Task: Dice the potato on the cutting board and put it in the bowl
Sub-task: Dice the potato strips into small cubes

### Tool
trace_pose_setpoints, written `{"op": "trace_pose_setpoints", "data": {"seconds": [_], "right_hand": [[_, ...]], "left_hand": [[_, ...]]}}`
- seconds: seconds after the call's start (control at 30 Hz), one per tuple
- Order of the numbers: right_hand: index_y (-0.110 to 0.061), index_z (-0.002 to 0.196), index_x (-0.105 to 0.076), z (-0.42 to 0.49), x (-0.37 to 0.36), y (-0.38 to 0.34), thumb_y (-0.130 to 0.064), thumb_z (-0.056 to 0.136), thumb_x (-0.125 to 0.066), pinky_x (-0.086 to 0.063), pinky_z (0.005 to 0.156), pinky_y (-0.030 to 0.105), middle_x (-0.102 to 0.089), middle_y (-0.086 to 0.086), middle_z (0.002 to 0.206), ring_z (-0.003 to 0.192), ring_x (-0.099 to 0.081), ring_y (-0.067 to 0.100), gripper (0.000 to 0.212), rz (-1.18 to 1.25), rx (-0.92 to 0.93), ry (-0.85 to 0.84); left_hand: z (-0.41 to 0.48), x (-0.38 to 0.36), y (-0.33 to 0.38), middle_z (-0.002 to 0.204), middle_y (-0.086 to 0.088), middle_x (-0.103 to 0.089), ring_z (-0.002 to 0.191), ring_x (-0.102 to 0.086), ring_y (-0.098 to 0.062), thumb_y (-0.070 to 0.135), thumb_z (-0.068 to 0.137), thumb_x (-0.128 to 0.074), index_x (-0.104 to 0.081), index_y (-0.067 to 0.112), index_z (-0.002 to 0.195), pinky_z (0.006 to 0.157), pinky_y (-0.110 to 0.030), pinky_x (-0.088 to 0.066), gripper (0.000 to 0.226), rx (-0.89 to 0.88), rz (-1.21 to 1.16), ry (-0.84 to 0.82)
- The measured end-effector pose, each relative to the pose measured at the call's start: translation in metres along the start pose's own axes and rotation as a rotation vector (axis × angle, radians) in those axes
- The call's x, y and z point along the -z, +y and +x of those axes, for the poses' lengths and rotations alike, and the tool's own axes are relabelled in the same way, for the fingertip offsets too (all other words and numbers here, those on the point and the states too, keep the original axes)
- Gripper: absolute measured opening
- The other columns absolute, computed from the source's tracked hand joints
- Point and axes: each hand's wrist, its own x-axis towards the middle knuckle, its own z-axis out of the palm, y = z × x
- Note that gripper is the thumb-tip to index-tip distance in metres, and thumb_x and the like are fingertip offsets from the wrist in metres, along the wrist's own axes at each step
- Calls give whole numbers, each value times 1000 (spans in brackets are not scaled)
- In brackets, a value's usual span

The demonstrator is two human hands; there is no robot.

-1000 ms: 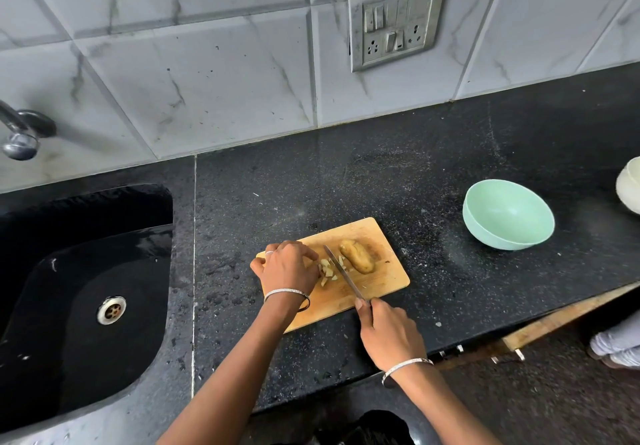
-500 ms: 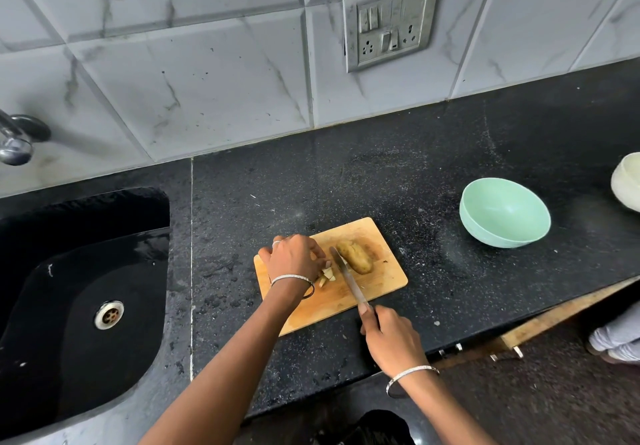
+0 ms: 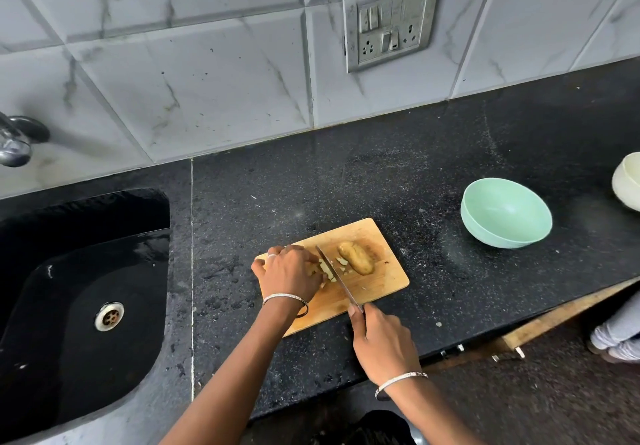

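A wooden cutting board (image 3: 381,282) lies on the black counter. On it sit a brown potato half (image 3: 356,258) and a small heap of pale cut potato pieces (image 3: 328,270). My left hand (image 3: 287,273) curls over the cut pieces and holds them down. My right hand (image 3: 379,340) grips the handle of a knife (image 3: 337,280), whose blade lies across the pieces right beside my left fingers. A mint green bowl (image 3: 506,212) stands empty to the right of the board.
A black sink (image 3: 79,288) with a metal drain lies at the left, a tap (image 3: 15,139) above it. A cream bowl (image 3: 628,181) sits at the right edge. A wall socket plate (image 3: 389,22) is on the tiles. Someone's foot (image 3: 616,337) shows at lower right.
The knife blade has shifted slightly left against my left hand's fingers, cutting through the pieces. More cut bits now lie between the blade and the potato half.
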Motion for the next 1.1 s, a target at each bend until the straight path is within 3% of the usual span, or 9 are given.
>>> {"op": "trace_pose_setpoints", "data": {"seconds": [0.17,0.43,0.87,1.1], "right_hand": [[-22,106,-51,-2,-4,-4,-47,103,-25,-37,61,36,-68,7,99,95,-66,33,36,-89,-8,31],[-20,112,-49,-1,-13,-9,-43,104,-26,-38,64,37,-68,8,104,100,-64,34,34,-106,-29,13],[-14,114,-50,14,-15,-23,-41,105,-27,-47,71,39,-67,10,110,105,-64,35,36,-176,-56,-21],[-14,97,-59,32,-1,-5,-45,103,-33,-43,72,38,-64,16,99,95,-61,37,41,100,-104,-193]], "left_hand": [[-3,-4,3,123,18,-60,122,-44,-19,56,74,-70,-71,43,99,99,-49,-27,28,-21,30,52],[-3,-1,8,122,19,-63,123,-38,-13,42,79,-70,-75,37,91,88,-38,-14,13,-41,-15,108],[1,1,12,109,16,-68,124,-38,-14,35,81,-67,-75,31,86,101,-44,-19,10,-34,17,66],[1,-3,14,110,12,-69,123,-40,-17,33,80,-67,-74,28,90,95,-44,-20,13,-3,32,90]]}}
